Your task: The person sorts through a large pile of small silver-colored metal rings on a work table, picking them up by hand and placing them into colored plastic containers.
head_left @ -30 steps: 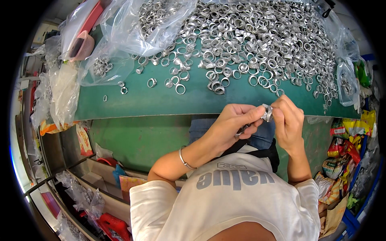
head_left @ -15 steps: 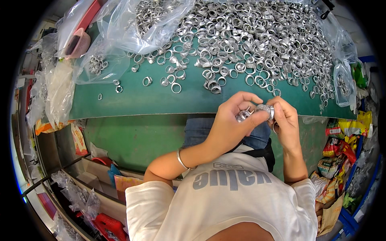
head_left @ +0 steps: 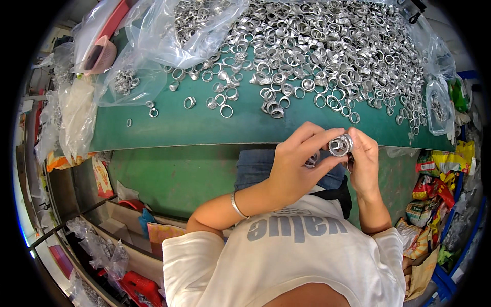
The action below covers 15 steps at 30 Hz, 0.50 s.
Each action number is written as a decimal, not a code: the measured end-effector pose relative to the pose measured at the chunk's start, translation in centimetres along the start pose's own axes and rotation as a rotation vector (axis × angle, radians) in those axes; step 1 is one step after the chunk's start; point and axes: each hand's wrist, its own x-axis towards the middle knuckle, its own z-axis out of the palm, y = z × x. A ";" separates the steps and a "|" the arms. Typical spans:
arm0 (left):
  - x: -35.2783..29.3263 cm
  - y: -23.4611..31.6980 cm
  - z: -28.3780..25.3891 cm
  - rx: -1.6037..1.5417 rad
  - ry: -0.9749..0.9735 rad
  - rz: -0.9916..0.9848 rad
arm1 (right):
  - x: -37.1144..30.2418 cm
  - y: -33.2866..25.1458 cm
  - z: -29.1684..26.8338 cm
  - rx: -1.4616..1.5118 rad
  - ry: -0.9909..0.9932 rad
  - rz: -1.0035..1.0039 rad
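Observation:
Just in front of the green table's near edge, both hands are raised and close together. Thumb and fingers of my left hand (head_left: 296, 166) pinch a silver ring (head_left: 339, 146) from the left, its wide setting turned into view. My right hand (head_left: 365, 161) grips the same ring from the right. More silver rings (head_left: 312, 160) are tucked inside my left hand's curled fingers, partly hidden. Against my right hand's fingers sits another ring (head_left: 350, 163), mostly covered. Beyond the hands lies a big heap of silver rings (head_left: 332, 51).
Loose rings (head_left: 226, 110) lie scattered on the green tabletop (head_left: 174, 128). Clear plastic bags (head_left: 138, 87) holding rings stand at the left and right. A pink basket (head_left: 104, 55) is at the far left. Colourful packages (head_left: 429, 189) crowd the right side, boxes (head_left: 123, 230) the lower left.
The pinched ring has turned so its round, open-work face shows. My left fingers have closed further over the rings in the palm, hiding more of them.

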 end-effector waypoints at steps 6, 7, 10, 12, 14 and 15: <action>0.3 -0.3 -0.4 -0.095 -0.003 -0.005 | -0.4 -0.4 0.3 -0.094 0.008 -0.051; 0.3 -0.4 -0.5 -0.099 -0.015 -0.021 | -0.4 -0.3 0.2 -0.154 -0.002 -0.092; 0.0 -0.5 -0.4 -0.095 -0.015 -0.035 | -0.4 -0.5 0.7 -0.234 0.047 -0.247; -0.1 -0.7 -0.2 -0.106 -0.013 -0.022 | -0.2 -0.8 0.5 -0.381 -0.016 -0.395; -0.2 -0.9 0.0 -0.134 -0.021 0.002 | -0.2 -0.8 0.5 -0.460 -0.043 -0.463; -0.2 -0.8 0.0 -0.134 -0.025 0.013 | -0.5 -0.7 0.4 -0.463 -0.033 -0.457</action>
